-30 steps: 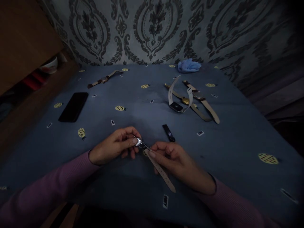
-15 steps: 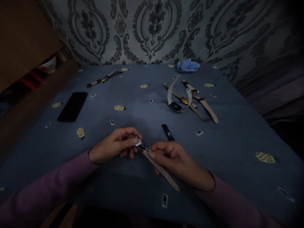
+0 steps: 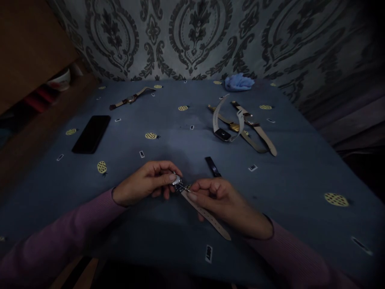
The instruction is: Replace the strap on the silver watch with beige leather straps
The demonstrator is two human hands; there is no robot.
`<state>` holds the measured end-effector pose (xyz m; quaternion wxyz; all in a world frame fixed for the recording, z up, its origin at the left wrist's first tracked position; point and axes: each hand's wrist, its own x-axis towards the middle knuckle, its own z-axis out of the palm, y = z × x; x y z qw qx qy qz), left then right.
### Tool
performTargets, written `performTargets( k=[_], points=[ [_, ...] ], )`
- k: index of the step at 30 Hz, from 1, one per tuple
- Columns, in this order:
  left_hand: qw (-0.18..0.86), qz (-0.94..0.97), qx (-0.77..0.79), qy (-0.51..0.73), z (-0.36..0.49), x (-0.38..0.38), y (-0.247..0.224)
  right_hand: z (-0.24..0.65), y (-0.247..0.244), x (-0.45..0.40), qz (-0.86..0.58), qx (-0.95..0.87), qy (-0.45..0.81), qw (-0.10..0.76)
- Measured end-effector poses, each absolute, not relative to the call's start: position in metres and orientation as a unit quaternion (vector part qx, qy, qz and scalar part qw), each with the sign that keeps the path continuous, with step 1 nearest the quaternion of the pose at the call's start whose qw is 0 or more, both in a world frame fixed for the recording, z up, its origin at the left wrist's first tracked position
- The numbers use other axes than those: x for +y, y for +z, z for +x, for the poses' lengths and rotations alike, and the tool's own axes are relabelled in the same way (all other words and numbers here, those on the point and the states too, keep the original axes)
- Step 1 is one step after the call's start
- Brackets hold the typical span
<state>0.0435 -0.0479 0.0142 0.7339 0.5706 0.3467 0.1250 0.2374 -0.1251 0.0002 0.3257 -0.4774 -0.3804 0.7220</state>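
Between thumb and fingers, my left hand (image 3: 148,182) grips the round silver case of a watch (image 3: 177,180). A light strap (image 3: 210,218) with small holes runs from the case down to the right, under my right hand. My right hand (image 3: 221,198) pinches a thin metal tool (image 3: 185,188), its tip at the joint between case and strap. Just beyond my right hand lies a short dark strap piece (image 3: 212,166), its near end close to the fingers.
A black phone (image 3: 92,134) lies left, with a brown-strapped watch (image 3: 130,99) behind it. At the right are a white-strapped smartwatch (image 3: 223,135), a gold watch (image 3: 234,127) and another watch (image 3: 264,139). A blue cloth (image 3: 239,82) sits by the wall.
The free end of the light strap has shifted slightly right. The tool's tip has moved a little at the case, while both hands stay nearly in place.
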Motion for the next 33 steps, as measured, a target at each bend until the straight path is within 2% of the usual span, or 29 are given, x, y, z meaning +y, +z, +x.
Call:
performTargets(
  k=[11, 26, 33],
  points=[
    [0.748, 0.533, 0.376, 0.124, 0.042, -0.044, 0.015, 0.237, 0.005, -0.124, -0.482, -0.376, 0.717, 0.334],
    [0.749, 0.573, 0.332, 0.009, 0.043, -0.03, 0.025, 0.239, 0.0, -0.124, -0.494, -0.405, 0.704, 0.309],
    [0.717, 0.62, 0.317, -0.023, 0.046, -0.03, 0.027, 0.238, 0.001, -0.124, -0.486, -0.416, 0.707, 0.303]
  ],
)
